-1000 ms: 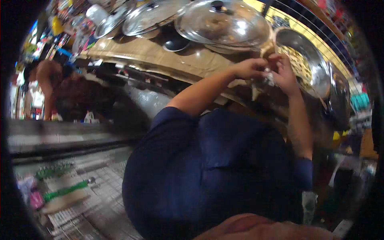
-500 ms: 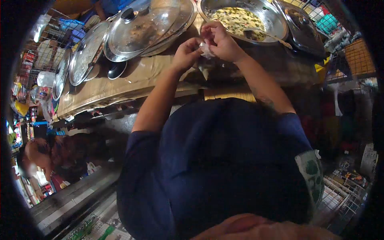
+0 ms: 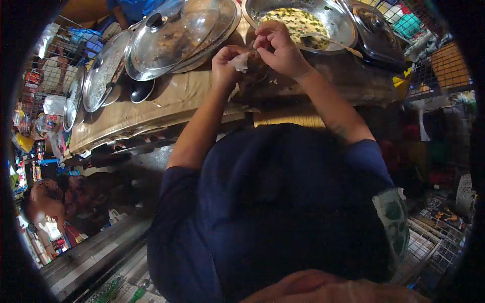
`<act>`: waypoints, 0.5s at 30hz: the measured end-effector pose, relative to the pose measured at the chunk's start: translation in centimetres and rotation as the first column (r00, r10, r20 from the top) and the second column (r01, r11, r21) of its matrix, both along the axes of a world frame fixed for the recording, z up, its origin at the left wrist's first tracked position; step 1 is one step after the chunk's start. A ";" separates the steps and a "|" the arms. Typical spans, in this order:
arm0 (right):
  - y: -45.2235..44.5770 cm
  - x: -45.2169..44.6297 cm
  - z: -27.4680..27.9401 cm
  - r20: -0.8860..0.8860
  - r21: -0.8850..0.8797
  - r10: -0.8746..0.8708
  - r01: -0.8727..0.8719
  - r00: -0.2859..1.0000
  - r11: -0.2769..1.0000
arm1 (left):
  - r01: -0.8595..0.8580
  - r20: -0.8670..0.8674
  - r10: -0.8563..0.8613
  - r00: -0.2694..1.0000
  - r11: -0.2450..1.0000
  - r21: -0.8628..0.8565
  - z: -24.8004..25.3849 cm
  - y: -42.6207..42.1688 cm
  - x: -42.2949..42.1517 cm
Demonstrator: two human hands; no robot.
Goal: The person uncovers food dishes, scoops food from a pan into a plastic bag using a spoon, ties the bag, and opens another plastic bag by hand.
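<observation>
My left hand [image 3: 228,61] is closed on a small whitish piece of plastic [image 3: 240,62], which sticks out from its fingers. Just to the right, my right hand [image 3: 281,50] pinches something too small to make out, thumb against fingertips. Both hands are close together over the edge of the brown-covered table [image 3: 177,94]. Beyond my right hand sits a metal bowl [image 3: 334,20] of yellow food with green bits, and a spoon [image 3: 331,43] rests in it. Left of the hands, a glass lid [image 3: 154,46] with a black knob covers a pan.
More lidded pans [image 3: 106,70] line the table at the left, with a black round-ended object [image 3: 142,91] near them. A dark lidded dish [image 3: 376,35] stands right of the bowl. Wire racks rise on both sides. Another person [image 3: 48,199] is at the lower left.
The view has swung so that the table and hands lie further left than a second ago. My hands have come slightly apart, and the whitish plastic now shows by my left hand.
</observation>
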State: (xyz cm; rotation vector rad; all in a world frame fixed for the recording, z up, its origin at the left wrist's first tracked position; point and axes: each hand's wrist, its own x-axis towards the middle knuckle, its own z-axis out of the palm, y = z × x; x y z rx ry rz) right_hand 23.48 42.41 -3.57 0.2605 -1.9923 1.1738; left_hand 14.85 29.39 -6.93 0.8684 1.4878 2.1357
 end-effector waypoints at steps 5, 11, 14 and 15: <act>-0.5 -0.6 -0.2 0.013 0.154 0.082 -0.083 0.997 0.985 | 0.081 0.075 -0.081 0.994 0.997 0.011 0.2 -0.2 -0.2; -2.1 -0.5 -1.1 -0.093 0.233 -0.145 0.164 0.985 0.959 | -0.001 0.094 -0.004 0.996 0.999 0.050 -0.4 0.4 0.1; -3.0 -0.3 -1.8 -0.167 0.224 -0.273 0.306 0.947 0.925 | -0.057 0.058 0.057 0.997 0.998 0.004 -0.1 0.3 0.4; -3.0 -0.2 -2.2 -0.174 0.208 -0.319 0.351 0.932 0.913 | -0.078 0.030 0.080 0.996 0.996 -0.044 -0.2 0.2 0.5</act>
